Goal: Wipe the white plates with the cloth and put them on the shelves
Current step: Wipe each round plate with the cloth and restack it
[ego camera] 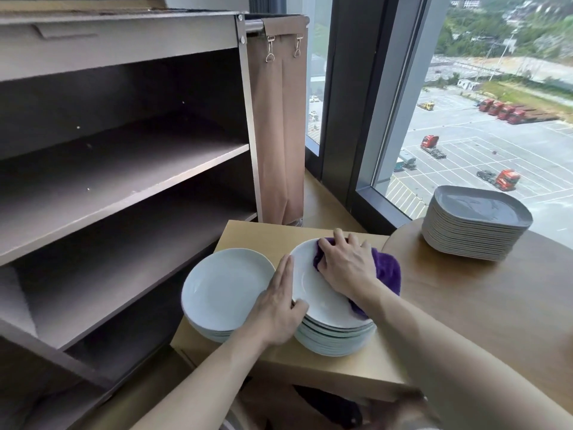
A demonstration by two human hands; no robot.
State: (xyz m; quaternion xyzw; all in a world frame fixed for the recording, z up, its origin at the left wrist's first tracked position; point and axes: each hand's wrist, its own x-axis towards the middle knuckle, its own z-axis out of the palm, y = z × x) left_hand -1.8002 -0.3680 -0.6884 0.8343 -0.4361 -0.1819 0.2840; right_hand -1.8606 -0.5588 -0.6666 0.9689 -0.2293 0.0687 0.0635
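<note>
The person's arms are bare along all that shows, forearm to wrist, and the left hand [276, 308] and right hand [347, 262] are bare too.

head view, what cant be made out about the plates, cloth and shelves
cloth: head view, mostly covered by the right hand.
top plate: head view, right side under cloth and hand; cleanliness unclear.
left stack: head view, lower plates partly behind the left hand; count unclear.
shelves: head view, left ends cut off by the frame edge; back in shadow.
</note>
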